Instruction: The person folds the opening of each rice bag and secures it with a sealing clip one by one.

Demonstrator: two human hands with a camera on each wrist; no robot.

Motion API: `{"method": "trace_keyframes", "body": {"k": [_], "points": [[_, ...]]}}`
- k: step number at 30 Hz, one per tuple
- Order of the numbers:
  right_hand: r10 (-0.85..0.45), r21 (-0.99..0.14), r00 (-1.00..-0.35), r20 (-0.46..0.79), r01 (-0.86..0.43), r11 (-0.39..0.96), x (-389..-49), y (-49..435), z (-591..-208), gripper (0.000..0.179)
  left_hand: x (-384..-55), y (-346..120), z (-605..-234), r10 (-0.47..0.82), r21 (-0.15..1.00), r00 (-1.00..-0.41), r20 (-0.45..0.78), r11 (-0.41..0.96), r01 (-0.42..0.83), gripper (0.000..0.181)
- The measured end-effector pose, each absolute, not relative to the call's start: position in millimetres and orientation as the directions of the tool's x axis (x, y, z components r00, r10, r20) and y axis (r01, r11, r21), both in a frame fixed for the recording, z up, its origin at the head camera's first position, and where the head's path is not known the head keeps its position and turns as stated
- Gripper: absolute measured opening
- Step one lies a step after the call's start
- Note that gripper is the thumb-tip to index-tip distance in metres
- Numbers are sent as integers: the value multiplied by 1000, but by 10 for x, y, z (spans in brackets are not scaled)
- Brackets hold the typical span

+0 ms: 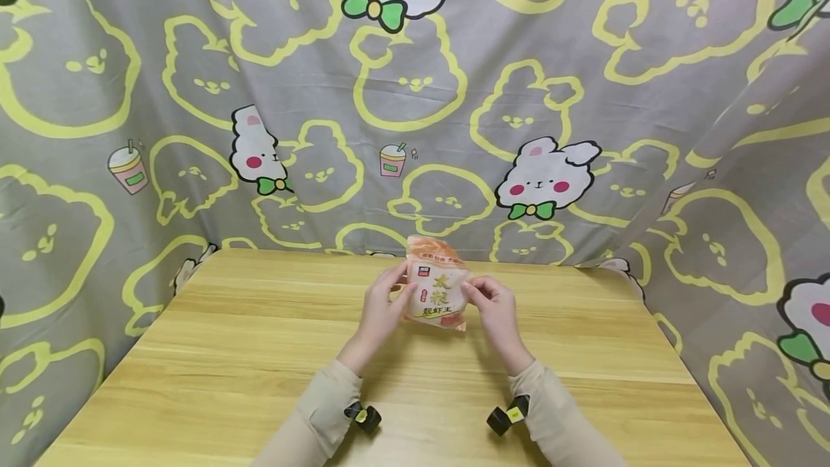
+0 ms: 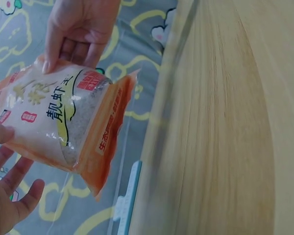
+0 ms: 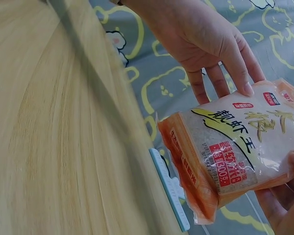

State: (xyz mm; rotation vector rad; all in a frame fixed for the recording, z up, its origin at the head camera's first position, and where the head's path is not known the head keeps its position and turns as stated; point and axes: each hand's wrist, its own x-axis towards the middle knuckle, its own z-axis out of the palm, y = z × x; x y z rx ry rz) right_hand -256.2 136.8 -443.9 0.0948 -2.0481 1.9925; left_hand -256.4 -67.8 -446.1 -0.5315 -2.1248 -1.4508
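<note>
A bunny-print curtain [image 1: 311, 85] hangs round the wood-grain bench [image 1: 227, 352]; I see an orange-and-white rice packet [image 1: 436, 288] held over it, the left hand [image 1: 381, 310] and right hand [image 1: 498, 310] each pinching one side, its printed front showing.

From my remote station I log the white-and-orange pillow-shaped plastic bag of rice [image 1: 438, 285] between the bare left hand [image 1: 387, 299] at its left edge and the bare right hand [image 1: 495, 301] at its right edge, over the far part of the flat pale wood-grain table [image 1: 227, 380]. Behind the table, and along both its sides, I note the grey printed fabric curtain [image 1: 311, 85]; at the far edge sits a narrow pale-blue plastic clip [image 3: 169, 191]. Nearer the head camera, boxy black wrist devices [image 1: 368, 418] sit on the inner sides of both beige cloth sleeves [image 1: 327, 398].
</note>
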Motion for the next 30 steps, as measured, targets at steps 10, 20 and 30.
{"method": "trace_keyframes", "body": {"k": [10, 20, 30], "points": [[139, -971, -961, 238, -236, 34, -2552, 1275, -4452, 16, -2514, -741, -4475, -6, 761, -806, 592, 335, 556, 41], [133, -977, -968, 215, -215, 14, -2565, 1177, -4449, 20, -2511, -809, -4454, -21, 765, -807, 590, 335, 550, 41], [107, -983, -977, 185, -184, 14, -2574, 1090, -4471, 18, -2524, -916, -4474, -23, 755, -803, 595, 360, 549, 40]]}}
